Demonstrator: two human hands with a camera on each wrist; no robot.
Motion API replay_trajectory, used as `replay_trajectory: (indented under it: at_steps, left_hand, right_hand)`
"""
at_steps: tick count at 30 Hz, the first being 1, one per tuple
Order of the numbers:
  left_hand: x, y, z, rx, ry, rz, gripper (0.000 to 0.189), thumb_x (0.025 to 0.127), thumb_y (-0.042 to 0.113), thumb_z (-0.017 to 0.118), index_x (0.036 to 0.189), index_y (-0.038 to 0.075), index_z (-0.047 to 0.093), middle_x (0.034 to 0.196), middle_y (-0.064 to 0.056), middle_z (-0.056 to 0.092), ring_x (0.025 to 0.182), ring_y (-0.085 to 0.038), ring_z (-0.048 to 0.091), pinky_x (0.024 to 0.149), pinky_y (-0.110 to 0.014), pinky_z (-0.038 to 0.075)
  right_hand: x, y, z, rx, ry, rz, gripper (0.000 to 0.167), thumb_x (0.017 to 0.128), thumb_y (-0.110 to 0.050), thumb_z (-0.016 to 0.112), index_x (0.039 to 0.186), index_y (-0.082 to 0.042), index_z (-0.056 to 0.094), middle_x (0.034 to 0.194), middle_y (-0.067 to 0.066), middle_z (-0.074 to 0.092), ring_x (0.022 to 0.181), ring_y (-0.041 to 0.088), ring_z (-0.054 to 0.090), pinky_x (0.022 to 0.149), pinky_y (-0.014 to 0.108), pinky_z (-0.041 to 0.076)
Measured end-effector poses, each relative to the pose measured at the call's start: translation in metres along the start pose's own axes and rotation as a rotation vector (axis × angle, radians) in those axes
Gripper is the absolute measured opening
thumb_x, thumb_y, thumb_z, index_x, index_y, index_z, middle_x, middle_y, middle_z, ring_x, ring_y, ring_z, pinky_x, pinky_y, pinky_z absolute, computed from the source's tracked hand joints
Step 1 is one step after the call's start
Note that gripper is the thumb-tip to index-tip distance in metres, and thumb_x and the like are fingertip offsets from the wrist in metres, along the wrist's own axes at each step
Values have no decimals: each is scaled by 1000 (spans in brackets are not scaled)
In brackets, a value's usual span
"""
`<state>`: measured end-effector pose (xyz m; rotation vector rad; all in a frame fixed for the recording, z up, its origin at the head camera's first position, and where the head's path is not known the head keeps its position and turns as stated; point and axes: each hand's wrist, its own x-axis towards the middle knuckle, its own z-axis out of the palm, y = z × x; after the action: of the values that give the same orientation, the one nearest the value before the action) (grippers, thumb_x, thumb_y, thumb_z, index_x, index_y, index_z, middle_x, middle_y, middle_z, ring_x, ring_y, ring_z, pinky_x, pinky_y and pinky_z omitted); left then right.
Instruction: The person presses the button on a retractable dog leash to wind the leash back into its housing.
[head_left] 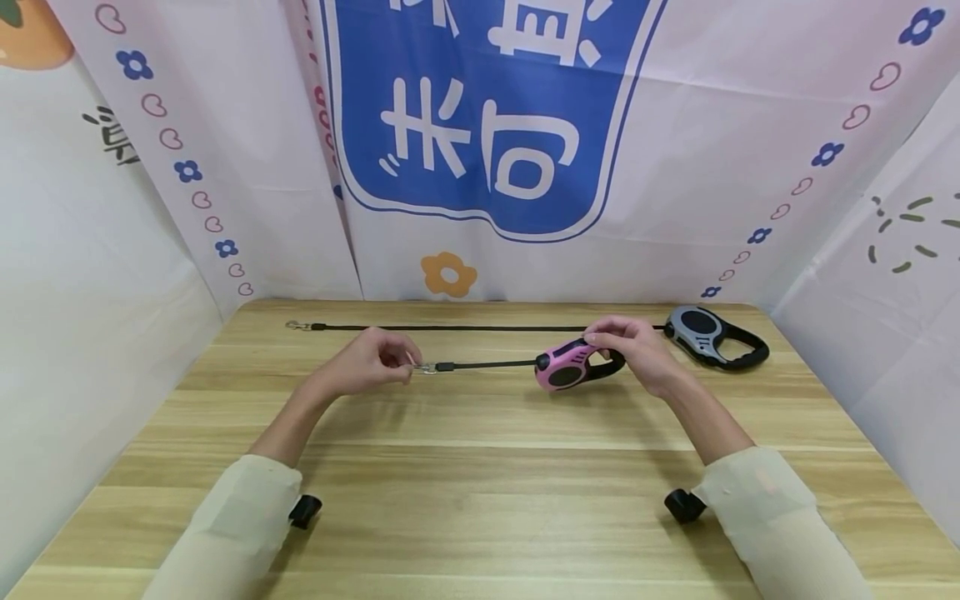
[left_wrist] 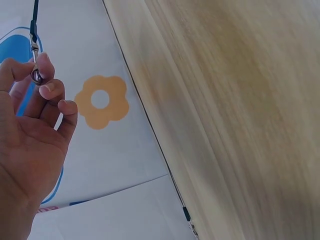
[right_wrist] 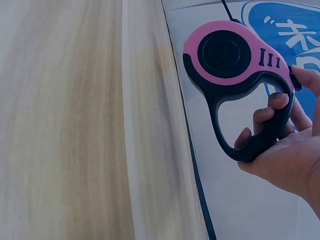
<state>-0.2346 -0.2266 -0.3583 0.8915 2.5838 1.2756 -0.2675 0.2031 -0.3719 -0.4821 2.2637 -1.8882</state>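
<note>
"Holding what, each hand; and where is the pink leash?"

"Left hand pinches the leash's metal clip between thumb and fingertip, other fingers loosely curled; right hand grips the black handle, fingers through its loop, thumb at the black button; hands well apart, pink leash between them, over the far half of the wooden table."

"Cord; slack or straight?"

"Straight, from casing to clip; black, much shorter in view than the one behind it."

"Behind it; specify?"

"Grey leash, lying near the table's back edge; casing beyond the right hand; its long black cord runs left to a second clip, past the left hand; farther back, a white printed cloth with a blue panel and orange flower; pale sleeves on both arms; small black device beside each cuff."
</note>
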Motion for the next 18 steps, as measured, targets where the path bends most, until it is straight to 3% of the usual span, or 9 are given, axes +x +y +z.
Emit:
replay_trajectory:
  at_steps: [3,10,18]
  left_hand:
    - [1,1,1,8,2,8,17,90,-10,62,101,-4,74,78,-8,72,66,-11,56,61,-24,47]
    - [3,2,2,-11,-10,14,15,92,-9,63,102,-7,75,88,-23,72,69,-15,60,62,-23,49]
    - [7,5,4,-26,-15,-2,14,92,-8,65,102,-8,75,89,-25,73,70,-10,60,62,-23,49]
  right_hand:
    - [1,0,1,2,-2,-4,13,100,-11,66,95,-20,74,84,-4,62,79,13,53,79,30,44]
    - [2,-1,4,25,-10,-22,17,100,-8,66,94,-20,75,87,-5,65,77,12,52,76,29,45]
    - [4,-2,8,37,-21,-40,15,99,-6,65,95,-17,74,84,-5,65,77,13,53,77,28,45]
